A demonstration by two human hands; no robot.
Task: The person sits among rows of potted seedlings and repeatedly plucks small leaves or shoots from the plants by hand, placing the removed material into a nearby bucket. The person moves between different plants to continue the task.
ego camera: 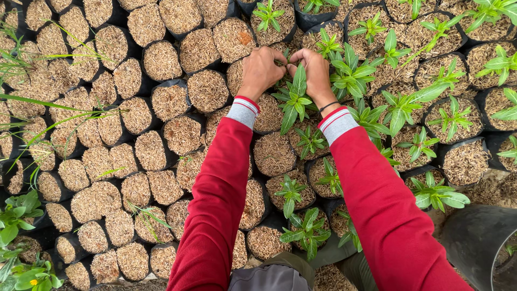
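Nearest the camera, two red sleeves point(215, 205) are reaching up from the bottom edge of the ground, with grey-and-white cuffs point(243, 111) at the wrists and a thin black band point(329, 105) circling the right wrist. Beneath the arms, black bags point(274, 155) filled with tan husk are standing packed side by side; those to the right are already carrying small green seedlings point(291, 194), while those toward the left edge are showing bare husk only. Farther out, the left hand point(262, 71) and the right hand point(314, 73) are meeting over one bag, fingers curled down and nearly touching each other, pinching and pressing at the base of a seedling point(294, 99) whose long leaves are hanging down between the wrists. Whether the fingers are gripping the stem itself or only firming the husk around it cannot be told. By the look of it, the seedling is being set upright into its bag, at the border between planted and bare bags. The next move would call for gentle, even pressure, so the stem is staying straight and unbruised. Beyond the hands, more planted bags point(371, 32) are crowding the far right corner.
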